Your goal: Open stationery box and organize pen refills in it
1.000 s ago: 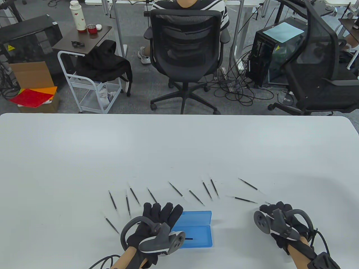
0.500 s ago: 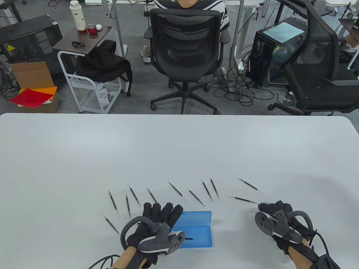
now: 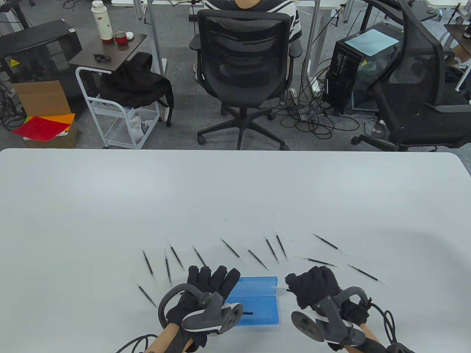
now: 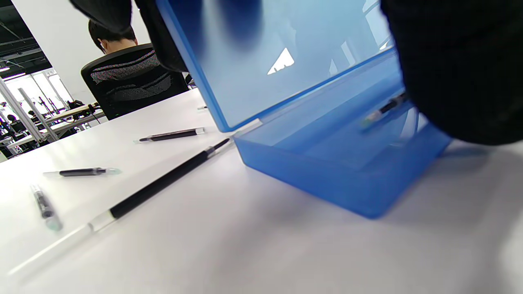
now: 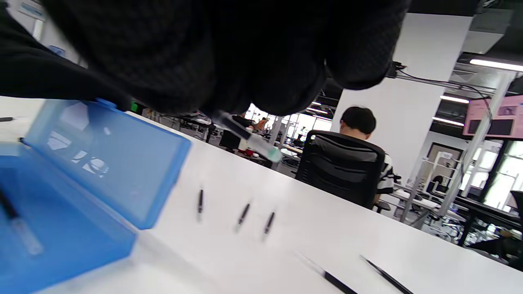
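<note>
The blue stationery box (image 3: 257, 305) lies open near the table's front edge, with one pen refill (image 3: 247, 313) in its tray. My left hand (image 3: 211, 275) holds the raised lid (image 4: 286, 53), fingers (image 4: 163, 36) behind it and thumb in front. My right hand (image 3: 294, 285) hovers at the box's right edge and pinches a clear-tipped refill (image 3: 276, 289) that points left over the lid. The right wrist view shows this held refill (image 5: 255, 143) sticking out below the fingers, above the box (image 5: 81, 163). Several loose refills (image 3: 232, 249) fan out on the table beyond the box.
More refills lie left of the box (image 3: 147, 296) and to the right (image 3: 363, 273). The white table (image 3: 235, 191) stretches far beyond them. Behind its far edge stand an office chair (image 3: 243, 55) with a seated person and other office furniture.
My right hand has swung left from the table's right side to the box's right edge, carrying a refill. A refill it covered now shows. The left hand and box have not moved.
</note>
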`<state>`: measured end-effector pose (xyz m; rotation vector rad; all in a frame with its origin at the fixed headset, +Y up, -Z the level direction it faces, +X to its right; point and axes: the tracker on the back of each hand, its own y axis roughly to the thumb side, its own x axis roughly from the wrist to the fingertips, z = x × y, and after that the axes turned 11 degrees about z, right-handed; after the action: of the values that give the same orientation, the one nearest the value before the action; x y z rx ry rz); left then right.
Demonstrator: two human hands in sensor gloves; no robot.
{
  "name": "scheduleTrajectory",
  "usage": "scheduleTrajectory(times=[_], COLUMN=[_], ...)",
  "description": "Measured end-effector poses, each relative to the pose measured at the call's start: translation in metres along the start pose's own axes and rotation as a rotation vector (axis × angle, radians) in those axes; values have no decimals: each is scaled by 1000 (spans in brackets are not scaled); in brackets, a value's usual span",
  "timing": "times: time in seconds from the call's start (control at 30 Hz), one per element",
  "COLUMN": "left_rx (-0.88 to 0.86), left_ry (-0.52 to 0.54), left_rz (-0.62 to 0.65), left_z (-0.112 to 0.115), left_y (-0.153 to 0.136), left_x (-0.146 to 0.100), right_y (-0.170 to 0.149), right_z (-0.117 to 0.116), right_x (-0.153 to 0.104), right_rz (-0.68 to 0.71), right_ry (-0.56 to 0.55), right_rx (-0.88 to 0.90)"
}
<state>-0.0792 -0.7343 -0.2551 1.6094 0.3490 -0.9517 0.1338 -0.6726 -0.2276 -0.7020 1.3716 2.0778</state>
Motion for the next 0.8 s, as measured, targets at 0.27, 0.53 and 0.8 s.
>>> scheduleTrajectory(times=[0.27, 0.53, 0.8], left_rx=[-3, -5, -13], left_ry=[1, 1, 2], left_rz=[3, 4, 9], left_z=[0, 1, 1], left_y=[0, 0, -1], left_x=[0, 0, 1], right_y=[67, 100, 103], right_z=[-13, -33, -46], right_x=[38, 58, 69], right_rz=[106, 129, 122], right_ry=[49, 111, 110], right_rx=[-19, -99, -159])
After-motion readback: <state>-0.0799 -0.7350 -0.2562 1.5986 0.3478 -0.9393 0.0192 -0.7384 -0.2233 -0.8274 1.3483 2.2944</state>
